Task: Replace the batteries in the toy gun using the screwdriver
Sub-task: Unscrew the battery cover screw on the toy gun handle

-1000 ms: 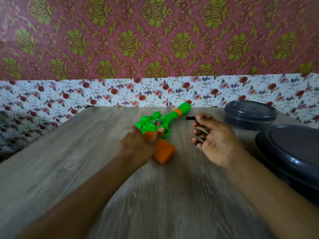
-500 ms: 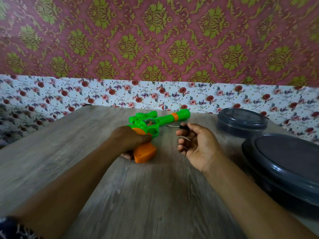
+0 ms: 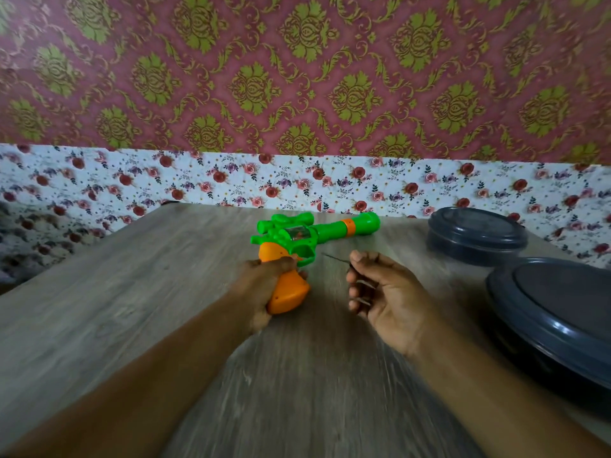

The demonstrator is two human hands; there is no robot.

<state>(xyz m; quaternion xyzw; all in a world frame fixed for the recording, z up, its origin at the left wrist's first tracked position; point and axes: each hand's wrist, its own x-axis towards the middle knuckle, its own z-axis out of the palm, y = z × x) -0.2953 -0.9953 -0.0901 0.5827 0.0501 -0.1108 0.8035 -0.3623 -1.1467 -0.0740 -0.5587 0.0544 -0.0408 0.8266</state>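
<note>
Green-and-orange toy gun (image 3: 307,246) on wooden tabletop (image 3: 132,309), orange grip clasped by left hand (image 3: 264,285); right hand (image 3: 386,295) fingers curled round thin screwdriver (image 3: 335,258).

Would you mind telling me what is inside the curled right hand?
The right hand grips a screwdriver: its thin metal shaft sticks out toward the toy gun. The curled fingers cover the handle, so its shape and colour cannot be seen.

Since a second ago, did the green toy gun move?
Yes. The toy gun has turned: its barrel lies flatter and its tip sits a little nearer the small dark container on the right. The left hand grips its orange handle.
</note>
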